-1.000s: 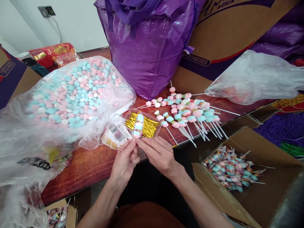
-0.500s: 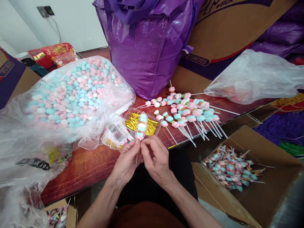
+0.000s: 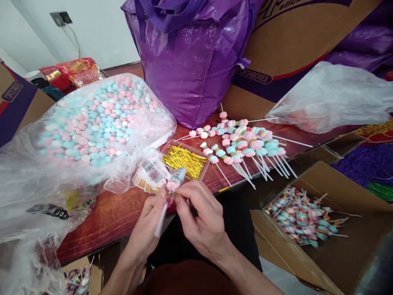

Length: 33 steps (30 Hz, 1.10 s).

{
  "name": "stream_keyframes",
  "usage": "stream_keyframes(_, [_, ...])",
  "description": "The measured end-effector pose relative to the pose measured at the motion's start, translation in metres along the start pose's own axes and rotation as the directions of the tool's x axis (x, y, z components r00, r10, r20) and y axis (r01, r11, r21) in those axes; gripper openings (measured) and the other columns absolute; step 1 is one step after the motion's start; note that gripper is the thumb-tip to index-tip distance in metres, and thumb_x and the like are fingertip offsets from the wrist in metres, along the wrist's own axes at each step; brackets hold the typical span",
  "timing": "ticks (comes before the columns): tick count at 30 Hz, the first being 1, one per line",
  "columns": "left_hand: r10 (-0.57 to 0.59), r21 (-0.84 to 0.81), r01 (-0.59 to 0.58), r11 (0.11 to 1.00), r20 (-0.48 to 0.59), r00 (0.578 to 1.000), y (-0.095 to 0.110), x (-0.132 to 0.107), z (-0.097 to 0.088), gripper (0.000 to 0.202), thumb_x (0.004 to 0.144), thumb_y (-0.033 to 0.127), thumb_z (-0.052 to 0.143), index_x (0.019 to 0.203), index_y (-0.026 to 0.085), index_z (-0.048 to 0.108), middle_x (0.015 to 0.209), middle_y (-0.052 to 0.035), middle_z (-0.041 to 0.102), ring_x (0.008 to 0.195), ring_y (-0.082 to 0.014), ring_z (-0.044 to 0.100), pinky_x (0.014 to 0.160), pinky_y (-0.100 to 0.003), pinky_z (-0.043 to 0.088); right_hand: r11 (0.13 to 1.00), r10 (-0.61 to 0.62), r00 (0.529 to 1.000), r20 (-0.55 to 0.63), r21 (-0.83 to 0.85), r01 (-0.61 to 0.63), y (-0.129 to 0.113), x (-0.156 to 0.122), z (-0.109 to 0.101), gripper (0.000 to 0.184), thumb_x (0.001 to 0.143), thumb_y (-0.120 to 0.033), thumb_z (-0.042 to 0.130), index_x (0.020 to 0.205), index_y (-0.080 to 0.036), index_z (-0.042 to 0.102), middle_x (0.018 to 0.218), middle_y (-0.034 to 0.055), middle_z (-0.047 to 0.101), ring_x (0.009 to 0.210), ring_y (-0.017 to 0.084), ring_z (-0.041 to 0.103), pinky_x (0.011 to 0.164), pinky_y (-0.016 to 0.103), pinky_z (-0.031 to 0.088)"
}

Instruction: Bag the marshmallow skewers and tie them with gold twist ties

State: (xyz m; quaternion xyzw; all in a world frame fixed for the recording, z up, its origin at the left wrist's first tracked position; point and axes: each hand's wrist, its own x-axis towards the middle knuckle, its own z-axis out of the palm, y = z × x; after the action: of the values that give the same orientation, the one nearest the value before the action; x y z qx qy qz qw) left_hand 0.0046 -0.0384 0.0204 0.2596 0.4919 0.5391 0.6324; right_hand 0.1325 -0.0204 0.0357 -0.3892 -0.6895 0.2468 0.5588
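Between my hands is a wrapped candy stick (image 3: 177, 178), tilted, with its pale stick pointing down and toward me. My left hand (image 3: 150, 219) is closed around the lower end of the wrapper and the stick. The fingers of my right hand (image 3: 199, 209) pinch at the gathered wrapper just below the candy. Right behind them stands a clear tray (image 3: 205, 169) of gold twist ties (image 3: 186, 160). Left of the tray lies a stack of printed clear wrappers (image 3: 151, 171). Unwrapped candy skewers (image 3: 245, 141) with pink, blue and white pieces are heaped to the right.
A big clear bag of pastel candies (image 3: 98, 119) covers the table's left side. Behind stand a purple bag (image 3: 187, 65) and a large carton (image 3: 282, 45). Low at right, an open cardboard box (image 3: 362, 233) contains wrapped candy sticks (image 3: 302, 215). A white plastic bag (image 3: 334, 98) lies at the back right.
The candy stick has gone from upright to tilted, its top lower and its stick end swung toward me. Both hands stay at its neck; the gold ties are less covered.
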Motion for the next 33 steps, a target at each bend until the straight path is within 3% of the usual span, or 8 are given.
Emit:
stream_keyframes(4, [-0.012,0.015,0.011,1.0,0.087,0.996,-0.007,0.008,0.005,0.028,0.068,0.044,0.084,0.07,0.018,0.077,0.072,-0.0035,0.067,0.075,-0.0175,0.057,0.08,-0.031,0.049,0.946,0.243,0.969,0.042,0.209,-0.247,0.005,-0.012,-0.006,0.021,0.095,-0.013,0.051,0.094,-0.02,0.07,0.084,0.0046,0.069,0.076,0.016,0.065,0.071,0.03,0.054])
stream_keyframes(10, [0.13,0.256,-0.117,0.959,-0.032,0.991,-0.023,0.017,0.016,0.019,0.077,0.042,0.076,0.073,0.024,0.077,0.075,-0.0049,0.067,0.073,-0.0211,0.058,0.07,-0.033,0.05,0.631,0.62,0.757,0.208,0.44,-0.638,0.022,-0.049,-0.011,0.019,0.093,-0.034,0.063,0.085,-0.019,0.071,0.068,-0.0001,0.064,0.057,0.012,0.056,0.058,0.026,0.048])
stream_keyframes(16, [0.29,0.611,-0.457,0.646,0.358,0.888,-0.018,0.025,0.006,0.031,0.09,0.037,0.059,0.066,0.021,0.07,0.075,-0.0059,0.068,0.073,-0.0222,0.062,0.071,-0.035,0.048,0.373,0.752,0.636,0.17,0.687,-0.624,0.032,-0.07,-0.021,0.031,0.088,-0.042,0.068,0.072,-0.018,0.058,0.055,-0.0059,0.045,0.049,0.008,0.031,0.052,0.025,0.032])
stream_keyframes(19, [0.483,0.787,-0.477,0.391,0.266,0.834,-0.016,0.046,-0.022,0.025,0.089,0.042,0.057,0.089,0.021,0.071,0.095,-0.0082,0.069,0.089,-0.0257,0.063,0.083,-0.039,0.049,0.468,0.771,0.627,-0.111,0.766,-0.441,0.052,-0.075,-0.065,0.035,0.084,-0.043,0.071,0.069,-0.021,0.048,0.055,-0.0087,0.036,0.049,0.007,0.025,0.052,0.024,0.031])
stream_keyframes(22, [0.522,0.955,-0.284,0.082,0.202,0.829,-0.019,0.069,-0.048,0.044,0.084,0.054,0.058,0.105,0.016,0.068,0.089,-0.0102,0.061,0.085,-0.0297,0.058,0.079,-0.044,0.048,0.642,0.73,0.538,-0.421,0.693,-0.328,0.076,-0.085,-0.125,0.035,0.076,-0.047,0.076,0.075,-0.021,0.053,0.061,-0.009,0.037,0.048,0.007,0.023,0.05,0.022,0.03])
stream_keyframes(25, [0.514,0.976,-0.214,-0.034,0.201,0.834,-0.021,0.079,-0.058,0.035,0.087,0.049,0.053,0.088,0.016,0.066,0.081,-0.0093,0.058,0.078,-0.0281,0.055,0.072,-0.043,0.044,0.696,0.703,0.5,-0.505,0.635,-0.337,0.091,-0.094,-0.16,0.032,0.078,-0.05,0.072,0.081,-0.021,0.059,0.064,-0.0074,0.044,0.047,0.007,0.026,0.048,0.022,0.031])
stream_keyframes(28, [0.532,0.979,-0.188,0.075,0.12,0.838,-0.02,0.076,-0.053,0.026,0.085,0.042,0.057,0.076,0.018,0.064,0.075,-0.0051,0.058,0.067,-0.0213,0.051,0.066,-0.037,0.04,0.691,0.709,0.513,-0.484,0.624,-0.366,0.091,-0.093,-0.148,0.026,0.081,-0.044,0.071,0.088,-0.02,0.065,0.066,-0.0051,0.051,0.049,0.008,0.035,0.049,0.022,0.033])
stream_keyframes(33, [0.473,0.614,-0.257,0.747,-0.217,0.854,-0.018,0.059,-0.032,0.03,0.073,0.045,0.075,0.08,0.018,0.063,0.068,0.0021,0.059,0.063,-0.0131,0.051,0.063,-0.027,0.042,0.788,0.601,0.747,-0.284,0.368,-0.494,0.06,-0.067,-0.078,0.018,0.094,-0.034,0.06,0.096,-0.02,0.07,0.072,-0.0003,0.062,0.06,0.012,0.053,0.056,0.025,0.043])
